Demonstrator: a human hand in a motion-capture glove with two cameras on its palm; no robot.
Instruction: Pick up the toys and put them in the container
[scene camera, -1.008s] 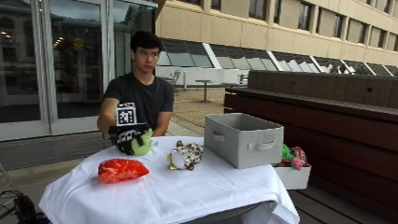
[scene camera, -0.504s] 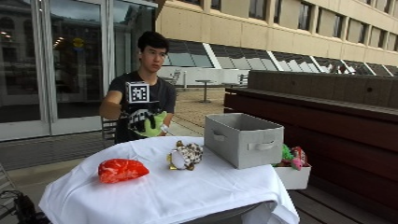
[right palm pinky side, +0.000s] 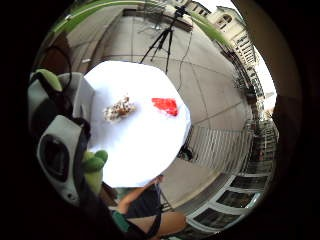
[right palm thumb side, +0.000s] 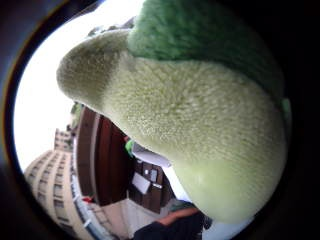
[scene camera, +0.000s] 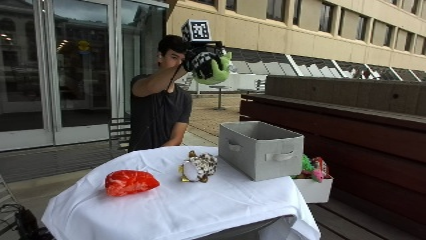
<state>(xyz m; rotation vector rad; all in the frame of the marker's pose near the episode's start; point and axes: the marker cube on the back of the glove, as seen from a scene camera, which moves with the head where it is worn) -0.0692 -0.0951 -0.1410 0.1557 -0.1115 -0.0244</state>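
Note:
High above the table, my gloved right hand (scene camera: 201, 62) grips a green plush toy (scene camera: 216, 70), held at head height and a little short of the grey fabric container (scene camera: 261, 148). The thumb side palm view is filled by the green plush toy (right palm thumb side: 200, 125). On the white tablecloth (scene camera: 200, 200) lie a red plush toy (scene camera: 130, 182) at the left and a spotted brown-and-white plush toy (scene camera: 199, 166) next to the container. From the little finger side I look down on the red toy (right palm pinky side: 165, 106), the spotted toy (right palm pinky side: 119, 109) and the container (right palm pinky side: 82, 97).
A small white box (scene camera: 313, 186) with several colourful toys stands beside the table's right edge, low against a long dark wooden bench (scene camera: 346, 120). A tripod (right palm pinky side: 162, 40) stands on the paving beyond the table. Glass doors are behind the person.
My hand has lifted the green toy from just above the table's back edge up to head height and toward the container. The red and spotted toys have stayed put.

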